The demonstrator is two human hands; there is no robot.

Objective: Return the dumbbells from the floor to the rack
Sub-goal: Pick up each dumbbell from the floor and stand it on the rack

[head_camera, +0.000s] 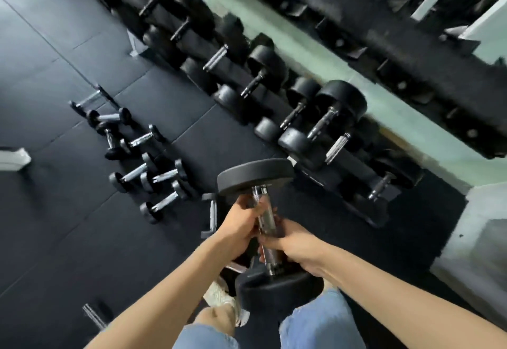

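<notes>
black rubber floor (68,239) with thin seams between the mats fills the left and lower part of the view. a long rack (365,212) runs on a slant from upper left to lower right, loaded with big black racked dumbbells (323,118) lying side by side, chrome handles pointing toward the floor space. behind it is a pale green wall (301,55); further up the picture is too blurred to read. a cluster of small dumbbells (153,175) lies scattered on the floor to the left, well apart from the rack. a white block (13,159) shows at the left edge, and a chrome bar (93,315) lies near the bottom left.

the held dumbbell (255,175) is off the floor, in front of the person and just short of the rack's near end. its handle stands close to upright in the view, one head up and away, the other low, over the knees in torn blue jeans (321,324). a pale shoe (222,298) shows below it.

both hands are clamped on the handle. the left hand (241,225) wraps the upper half, fingers curled round the chrome just under the far head. the right hand (296,244) wraps the lower half, just above the near head. the two hands are stacked and nearly touching. both forearms are bare and reach forward from the lower corners, meeting at the handle.
</notes>
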